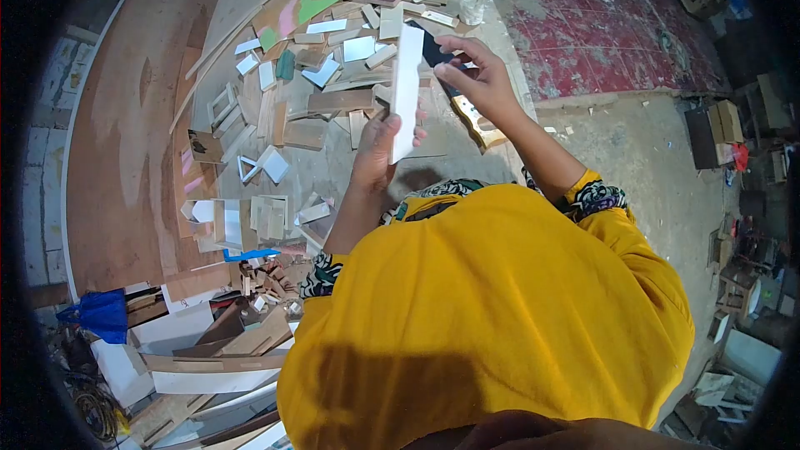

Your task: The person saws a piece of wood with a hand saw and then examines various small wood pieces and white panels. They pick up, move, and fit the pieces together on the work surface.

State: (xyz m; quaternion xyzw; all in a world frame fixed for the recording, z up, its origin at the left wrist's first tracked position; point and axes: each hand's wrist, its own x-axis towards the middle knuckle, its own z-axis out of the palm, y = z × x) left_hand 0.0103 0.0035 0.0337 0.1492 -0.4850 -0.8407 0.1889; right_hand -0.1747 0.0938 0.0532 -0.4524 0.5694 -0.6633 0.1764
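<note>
A long white board stands roughly upright in view, with a small notch on its right edge. My left hand is closed around its lower part, fingertips showing on the far side. To the right of the board, my right hand is raised with its fingers apart, thumb and forefinger spread, holding nothing that I can see. Behind that hand lies a dark object, partly hidden. Below it is a saw-like tool with a yellowish handle on the work surface.
Many wood and white offcuts cover the work table. A large brown panel stands at the left. Stacked boards and a blue bag are at the lower left. Boxes sit at the right.
</note>
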